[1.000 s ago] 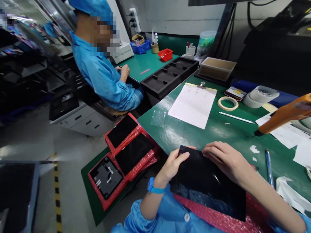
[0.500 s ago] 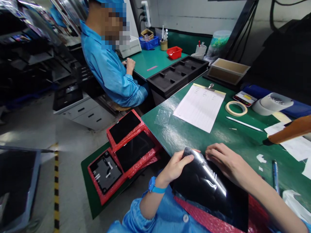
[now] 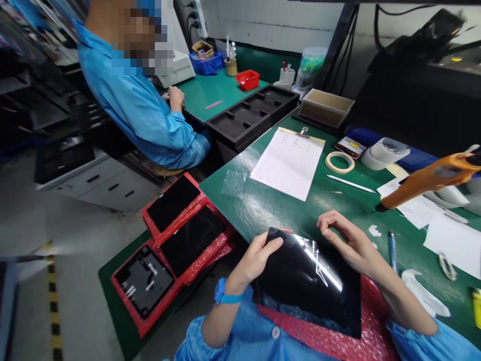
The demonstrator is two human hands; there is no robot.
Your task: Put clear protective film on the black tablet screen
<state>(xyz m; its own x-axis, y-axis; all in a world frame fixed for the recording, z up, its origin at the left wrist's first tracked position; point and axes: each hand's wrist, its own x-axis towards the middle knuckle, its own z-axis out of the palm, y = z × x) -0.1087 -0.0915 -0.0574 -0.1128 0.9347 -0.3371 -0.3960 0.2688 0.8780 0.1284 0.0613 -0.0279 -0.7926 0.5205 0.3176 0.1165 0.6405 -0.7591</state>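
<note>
Right hand (image 3: pixel 349 241) — now off black panel (image 3: pixel 306 288)

1. A pale grey panelled wall (image 3: pixel 263 15) rises behind, with a long white power strip (image 3: pixel 200 20) fixed at its left
2. A slanted black post (image 3: pixel 337 45) stands before the wall
3. A smooth green tabletop (image 3: pixel 296 213) carries a whitish glare (image 3: pixel 268 218) near its left edge
4. A grey-white cabinet (image 3: pixel 103 195) with dark drawer handles (image 3: pixel 113 187) stands on the smooth grey floor (image 3: pixel 82 296)
5. Yellow-and-black striped tape (image 3: pixel 54 306) runs along the floor at far left

clipped paper (image 3: pixel 287 163), tape roll (image 3: pixel 338 170), red bin (image 3: pixel 248 80)
</note>
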